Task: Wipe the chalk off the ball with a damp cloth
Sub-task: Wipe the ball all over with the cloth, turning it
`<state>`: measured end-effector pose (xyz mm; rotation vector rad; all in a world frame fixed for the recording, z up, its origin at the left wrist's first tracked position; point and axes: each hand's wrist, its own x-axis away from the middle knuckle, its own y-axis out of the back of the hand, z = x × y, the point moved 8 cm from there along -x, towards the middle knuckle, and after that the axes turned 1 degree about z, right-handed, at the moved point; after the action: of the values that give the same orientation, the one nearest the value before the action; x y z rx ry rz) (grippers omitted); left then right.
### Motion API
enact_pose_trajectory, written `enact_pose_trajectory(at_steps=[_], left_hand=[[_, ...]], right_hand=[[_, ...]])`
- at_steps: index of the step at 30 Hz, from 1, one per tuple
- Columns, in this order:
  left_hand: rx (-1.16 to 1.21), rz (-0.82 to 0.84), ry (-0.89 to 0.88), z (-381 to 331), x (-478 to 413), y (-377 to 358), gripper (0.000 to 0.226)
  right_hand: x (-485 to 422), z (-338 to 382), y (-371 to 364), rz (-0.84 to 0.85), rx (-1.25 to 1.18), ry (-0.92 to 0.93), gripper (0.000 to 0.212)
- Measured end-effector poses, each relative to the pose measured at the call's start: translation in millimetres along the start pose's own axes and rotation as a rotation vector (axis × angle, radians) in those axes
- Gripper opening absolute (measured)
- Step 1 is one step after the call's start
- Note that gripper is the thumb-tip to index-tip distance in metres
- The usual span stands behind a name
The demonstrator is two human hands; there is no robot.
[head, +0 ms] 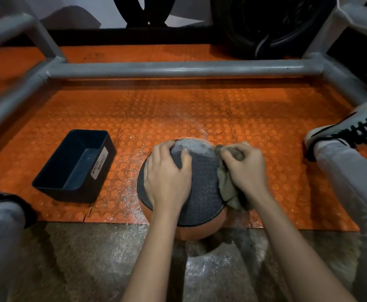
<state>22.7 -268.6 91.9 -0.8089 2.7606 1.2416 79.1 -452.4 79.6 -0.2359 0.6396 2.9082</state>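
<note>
floor: orange studded mat [178, 110] inside a grey pipe frame [178, 69], bare concrete [91, 258] nearer the camera

bin [73, 195]: black, labelled WASTE BASKET, sits on the mat well left of the ball, looks empty

chalk [121, 192]: white dust scattered on the mat left of the ball, more on the concrete below it

left hand [167, 177]: spread over the top left of the ball, fingers curled round the curve, holding it down

ball [202, 184]: orange with a grey textured panel facing up, right at the mat's near edge, between both hands

cloth [228, 188]: brownish, bunched up, pressed to the ball's right side, a tail hanging down

right hand [243, 164]: fingers pinched tight on the cloth wad, pushing it onto the ball

shoe [348, 127]: white and black, far right, well clear

risk 1: the ball's round and sits on an edge, so a hard swipe could roll it out from under the left hand, I reckon

risk 2: the textured panel probably traps chalk, so a light pass just smears it

risk 3: the hanging tail could drag through floor dust and put it back on
</note>
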Motion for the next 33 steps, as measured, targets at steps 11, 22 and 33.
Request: enact_pose_trajectory(at_steps=[11, 22, 33], left_hand=[[0.017, 0.036, -0.028, -0.6, -7.2, -4.8, 0.038], [0.109, 0.023, -0.023, 11.1, -8.2, 2.2, 0.033], [-0.007, 0.018, -0.036, 0.7, -7.3, -1.5, 0.034]], right_hand=[[-9.3, -5.3, 5.5, 0.037, 0.091, -0.026, 0.01], [34.3, 65.8, -26.4, 0.097, 0.356, 0.363, 0.024], [16.3, 37.8, -10.6, 0.037, 0.204, 0.159, 0.021]])
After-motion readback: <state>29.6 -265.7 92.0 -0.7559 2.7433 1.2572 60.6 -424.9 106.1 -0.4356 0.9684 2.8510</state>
